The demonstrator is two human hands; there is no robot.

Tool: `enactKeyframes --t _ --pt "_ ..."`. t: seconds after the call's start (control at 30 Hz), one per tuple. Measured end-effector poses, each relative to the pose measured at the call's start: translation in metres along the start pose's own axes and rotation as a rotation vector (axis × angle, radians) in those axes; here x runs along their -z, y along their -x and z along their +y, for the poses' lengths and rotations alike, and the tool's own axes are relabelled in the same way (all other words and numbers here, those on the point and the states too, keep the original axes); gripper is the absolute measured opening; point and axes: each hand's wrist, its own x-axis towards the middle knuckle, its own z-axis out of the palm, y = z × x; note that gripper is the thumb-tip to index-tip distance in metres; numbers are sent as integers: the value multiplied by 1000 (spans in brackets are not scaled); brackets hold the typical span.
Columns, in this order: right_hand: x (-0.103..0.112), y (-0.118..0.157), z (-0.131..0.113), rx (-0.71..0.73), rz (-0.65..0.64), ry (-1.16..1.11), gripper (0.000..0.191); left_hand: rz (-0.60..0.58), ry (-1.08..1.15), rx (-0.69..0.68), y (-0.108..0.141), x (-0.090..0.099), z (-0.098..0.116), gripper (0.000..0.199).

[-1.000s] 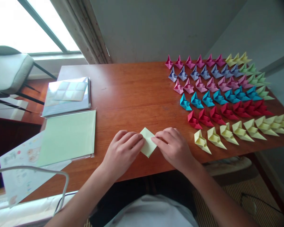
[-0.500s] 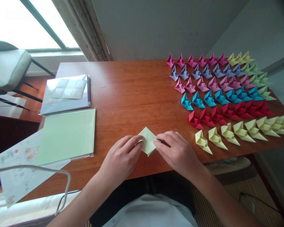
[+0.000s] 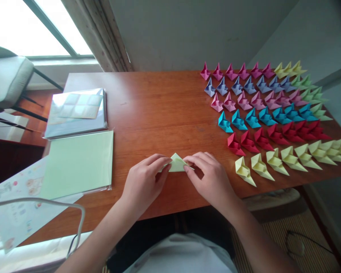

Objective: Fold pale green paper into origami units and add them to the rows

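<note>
A pale green piece of folded paper (image 3: 177,163) is held just above the table's front part, with a peak at its top and a straight lower edge. My left hand (image 3: 147,180) pinches its left corner between thumb and fingers. On the other side, my right hand (image 3: 208,174) grips the right corner in the same way. Right of my right hand stands a row of pale yellow folded paper shapes (image 3: 260,167), and behind them a row of red ones (image 3: 247,141).
More rows, in blue (image 3: 252,118), pink (image 3: 243,101), purple (image 3: 236,86) and magenta (image 3: 231,72), fill the right of the wooden table (image 3: 147,110). At left lie a green paper pack (image 3: 79,163), a glossy pack (image 3: 74,127), a printed sheet (image 3: 14,204) and a white cable (image 3: 59,203).
The paper was a diamond with a lower point; now its lower part is folded up into a flat-bottomed triangle. Both hands still hold its sides. The view has shifted slightly.
</note>
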Motion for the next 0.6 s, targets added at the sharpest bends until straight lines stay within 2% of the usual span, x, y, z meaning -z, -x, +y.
enactKeyframes --t 0.23,0.6 --pt "-1 0 -3 -38 18 -8 9 -38 -9 59 -3 -1 3 24" --pt "-5 -4 -6 -102 -11 87 12 14 -35 5 0 -3 2 25"
